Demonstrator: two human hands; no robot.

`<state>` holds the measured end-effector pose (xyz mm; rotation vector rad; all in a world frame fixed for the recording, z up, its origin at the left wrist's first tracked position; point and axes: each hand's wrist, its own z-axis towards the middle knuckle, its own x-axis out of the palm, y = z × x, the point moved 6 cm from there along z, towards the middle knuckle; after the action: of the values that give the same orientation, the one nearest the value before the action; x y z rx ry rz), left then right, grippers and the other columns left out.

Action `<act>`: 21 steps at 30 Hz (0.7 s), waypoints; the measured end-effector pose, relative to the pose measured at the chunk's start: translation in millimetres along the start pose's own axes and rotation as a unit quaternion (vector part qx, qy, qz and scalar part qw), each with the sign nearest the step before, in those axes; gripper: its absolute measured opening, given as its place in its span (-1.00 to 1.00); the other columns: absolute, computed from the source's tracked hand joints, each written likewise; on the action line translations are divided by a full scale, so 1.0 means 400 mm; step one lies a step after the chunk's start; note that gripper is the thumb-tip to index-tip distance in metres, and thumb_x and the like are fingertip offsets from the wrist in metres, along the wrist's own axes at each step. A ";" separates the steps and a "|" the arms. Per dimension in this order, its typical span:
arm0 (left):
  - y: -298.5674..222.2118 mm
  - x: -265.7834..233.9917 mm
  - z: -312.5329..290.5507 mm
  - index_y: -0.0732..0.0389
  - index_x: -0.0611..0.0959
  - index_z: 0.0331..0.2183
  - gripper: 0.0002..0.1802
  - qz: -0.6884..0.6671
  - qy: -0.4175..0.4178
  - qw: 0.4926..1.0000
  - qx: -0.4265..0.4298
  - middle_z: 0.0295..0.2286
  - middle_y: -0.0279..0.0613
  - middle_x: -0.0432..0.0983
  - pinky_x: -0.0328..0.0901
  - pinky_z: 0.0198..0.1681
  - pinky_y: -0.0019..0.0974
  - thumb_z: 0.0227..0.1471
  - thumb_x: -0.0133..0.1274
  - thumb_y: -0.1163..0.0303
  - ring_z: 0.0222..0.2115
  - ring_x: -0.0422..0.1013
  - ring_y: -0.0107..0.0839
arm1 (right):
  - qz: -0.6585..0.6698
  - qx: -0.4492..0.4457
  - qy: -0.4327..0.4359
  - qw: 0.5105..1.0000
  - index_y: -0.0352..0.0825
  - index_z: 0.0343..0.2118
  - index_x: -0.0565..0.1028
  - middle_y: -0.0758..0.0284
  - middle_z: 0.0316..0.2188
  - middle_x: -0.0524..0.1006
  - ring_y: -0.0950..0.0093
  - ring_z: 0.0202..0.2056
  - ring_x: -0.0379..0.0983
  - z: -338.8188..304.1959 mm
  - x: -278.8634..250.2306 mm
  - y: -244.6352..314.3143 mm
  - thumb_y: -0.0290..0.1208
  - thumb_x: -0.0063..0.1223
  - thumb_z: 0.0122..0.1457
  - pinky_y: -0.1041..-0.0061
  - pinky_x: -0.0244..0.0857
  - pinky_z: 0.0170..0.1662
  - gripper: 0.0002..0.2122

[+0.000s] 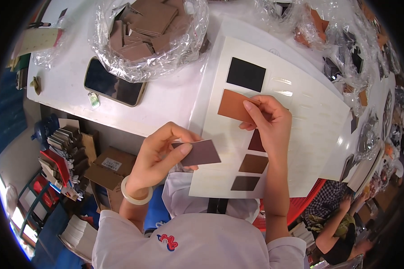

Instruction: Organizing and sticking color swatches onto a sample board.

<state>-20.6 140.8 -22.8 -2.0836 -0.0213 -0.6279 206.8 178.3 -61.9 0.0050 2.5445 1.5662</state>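
Note:
Between thumb and fingers, my left hand [164, 154] pinches a purplish-brown swatch [203, 153] in front of the table's edge. My right hand [270, 123] is closed on an orange-brown swatch [232, 106], which lies over the white sample card [300, 134]. Above that swatch on the card is a black swatch [246, 74]. Below are a dark red swatch [256, 142], partly hidden by my right hand, a brown swatch [253, 163] and a dark grey-brown swatch [244, 183]. Whether the orange-brown swatch is stuck to the card I cannot tell.
A clear plastic bag [184, 58] full of brown swatches stands at the back, with a phone [114, 82] beside it. More bags with orange and black pieces [316, 27] lie at the far right. Cardboard boxes [110, 172] stand below left. Another person [339, 233] works at lower right.

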 end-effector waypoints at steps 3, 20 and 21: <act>-0.022 0.030 0.036 0.32 0.40 -0.28 -0.97 0.069 0.004 0.998 0.012 -0.12 0.18 0.50 0.48 -0.38 -0.47 0.22 -0.13 0.56 -0.30 0.54 -0.43 | -0.003 0.012 -0.002 1.000 -0.45 -0.29 0.54 0.32 -0.56 0.56 0.55 -0.63 0.54 0.002 0.003 0.001 -0.51 0.17 0.17 0.69 0.34 -0.61 -0.88; -0.012 0.074 0.116 0.36 0.44 -0.33 -0.95 0.345 0.010 0.935 0.080 0.03 0.13 0.43 0.45 -0.50 -0.47 0.11 -0.04 0.65 -0.48 0.55 -0.52 | -0.062 -0.055 -0.071 0.994 -0.37 -0.07 0.39 0.35 -0.58 0.51 0.67 -0.62 0.46 -0.034 -0.015 0.016 -0.61 0.20 0.09 0.71 0.38 -0.56 -0.67; -0.009 0.079 0.116 0.36 0.44 -0.33 -0.95 0.344 0.014 0.935 0.080 0.03 0.13 0.43 0.45 -0.50 -0.47 0.11 -0.04 0.65 -0.48 0.55 -0.52 | -0.055 -0.048 -0.076 0.994 -0.36 -0.05 0.37 0.36 -0.57 0.51 0.67 -0.60 0.47 -0.036 -0.017 0.013 -0.62 0.20 0.09 0.70 0.39 -0.55 -0.64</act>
<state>25.7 172.5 -26.5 -1.7592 0.6287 -0.2108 211.2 167.4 -50.1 -0.0249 2.3124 1.5801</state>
